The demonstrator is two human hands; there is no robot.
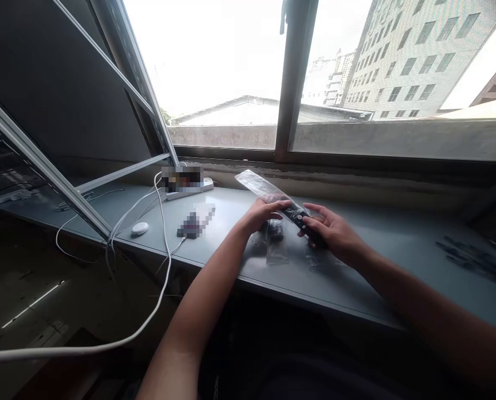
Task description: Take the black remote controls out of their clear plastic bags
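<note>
A black remote control (301, 220) with round buttons is held above the table, tilted, its upper end inside a long clear plastic bag (256, 182). My left hand (261, 214) is closed around the bag and the remote's upper part. My right hand (333, 229) grips the remote's lower end, thumb on its button face. On the table beneath lie a small dark item in a clear bag (276, 230) and another clear bag (316, 256), partly hidden by my hands; what they contain is hard to make out.
The grey table (226, 222) runs below a window. To the left are a white round object (140, 228), a power strip (189, 190), pixelated items and a white cable (164, 272) hanging over the edge. A metal frame (85, 208) slants at left. Dark thin items (476, 258) lie at right.
</note>
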